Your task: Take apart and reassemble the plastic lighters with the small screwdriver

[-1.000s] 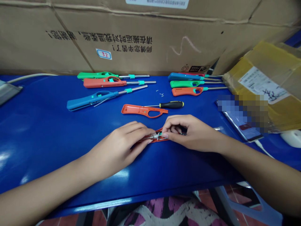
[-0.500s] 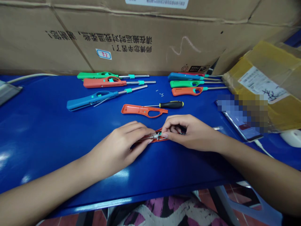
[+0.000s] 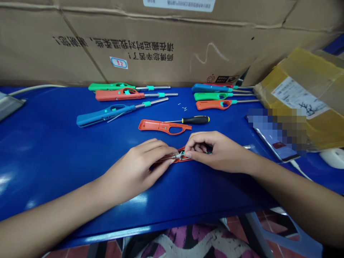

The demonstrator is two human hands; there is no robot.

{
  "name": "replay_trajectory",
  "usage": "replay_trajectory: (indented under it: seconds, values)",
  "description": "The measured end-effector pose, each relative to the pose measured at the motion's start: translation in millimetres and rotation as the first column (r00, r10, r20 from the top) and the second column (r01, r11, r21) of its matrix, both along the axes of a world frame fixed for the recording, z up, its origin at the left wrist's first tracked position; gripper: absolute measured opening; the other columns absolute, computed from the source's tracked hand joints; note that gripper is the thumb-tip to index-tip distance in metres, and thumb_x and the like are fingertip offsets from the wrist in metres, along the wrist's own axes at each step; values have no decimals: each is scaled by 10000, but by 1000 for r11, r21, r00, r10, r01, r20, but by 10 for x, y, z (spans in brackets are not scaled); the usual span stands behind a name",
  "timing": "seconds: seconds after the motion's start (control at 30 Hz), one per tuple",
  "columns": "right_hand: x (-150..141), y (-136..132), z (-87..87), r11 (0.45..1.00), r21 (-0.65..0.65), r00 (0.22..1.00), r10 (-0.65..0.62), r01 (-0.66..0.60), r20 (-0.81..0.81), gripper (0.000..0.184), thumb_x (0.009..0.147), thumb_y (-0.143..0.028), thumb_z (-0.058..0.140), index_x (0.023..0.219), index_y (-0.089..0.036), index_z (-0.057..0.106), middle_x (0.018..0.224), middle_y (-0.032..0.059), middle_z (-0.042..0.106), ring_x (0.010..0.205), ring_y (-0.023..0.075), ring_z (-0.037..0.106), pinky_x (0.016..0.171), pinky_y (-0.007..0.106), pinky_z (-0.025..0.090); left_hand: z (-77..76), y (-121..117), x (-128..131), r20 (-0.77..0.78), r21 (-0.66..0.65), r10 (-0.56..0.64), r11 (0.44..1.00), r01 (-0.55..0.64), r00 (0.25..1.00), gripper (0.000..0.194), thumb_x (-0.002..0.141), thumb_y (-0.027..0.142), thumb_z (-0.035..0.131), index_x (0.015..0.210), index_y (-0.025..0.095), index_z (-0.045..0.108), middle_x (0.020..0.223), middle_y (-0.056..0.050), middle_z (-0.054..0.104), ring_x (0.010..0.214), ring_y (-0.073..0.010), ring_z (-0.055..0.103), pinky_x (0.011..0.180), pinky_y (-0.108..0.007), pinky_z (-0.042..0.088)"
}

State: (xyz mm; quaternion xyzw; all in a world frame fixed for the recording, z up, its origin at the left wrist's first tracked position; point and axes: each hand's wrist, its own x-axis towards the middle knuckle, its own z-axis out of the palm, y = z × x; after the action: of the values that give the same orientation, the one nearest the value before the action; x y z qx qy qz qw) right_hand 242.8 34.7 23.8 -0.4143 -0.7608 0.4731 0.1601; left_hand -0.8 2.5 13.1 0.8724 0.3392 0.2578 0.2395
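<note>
Left hand (image 3: 145,163) closes thumb and fingers around one end of an opened orange lighter (image 3: 176,161); the right hand (image 3: 220,152) has thumb and forefinger pinched together over its exposed inner parts, and exactly what they grip cannot be told. Lighter lies at the table's middle, between the hands. Blue table (image 3: 59,150) carries all items. Large cardboard box (image 3: 161,25) stands along the far side; a yellow-taped carton (image 3: 298,71) sits at right. Three lighters (image 3: 113,94) lie left of centre, four shorter-looking ones (image 3: 211,96) at right, the red mostly hidden. Phone (image 3: 274,141) leans near the carton. Loose orange shell (image 3: 153,125) touches or adjoins a screwdriver (image 3: 195,120). Tiny white pieces (image 3: 184,108) lie beyond.
</note>
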Motion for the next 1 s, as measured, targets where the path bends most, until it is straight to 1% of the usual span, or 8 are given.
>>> replay_trajectory:
  seconds: [0.23,0.57,1.0]
  values:
    - [8,-4,-2,1000,-3,1000,2,-2,-4,118,906,-256,628,849,-173,688,736,-24,576,652,98,472,605,248,389,-6,0,-1,0,-6,3,1000,-3,1000,218,977,134,592,1173,170,681,1034,-42,705,945,-136,648,843,-246,536]
    - [8,-4,8,1000,1,1000,5,-5,29,118,900,-259,623,856,-177,696,772,-11,606,683,108,495,641,255,409,-18,-2,1,4,-17,-4,1000,4,1000,213,978,130,595,1169,164,683,1025,-40,700,936,-130,640,844,-235,521]
    - [6,-6,0,1000,-3,1000,0,0,27,124,900,-253,625,850,-174,707,763,-14,611,671,104,489,629,255,404,-46,0,2,17,9,-1,1000,0,1000,211,969,125,614,1167,150,684,1032,-31,695,946,-109,630,848,-201,499]
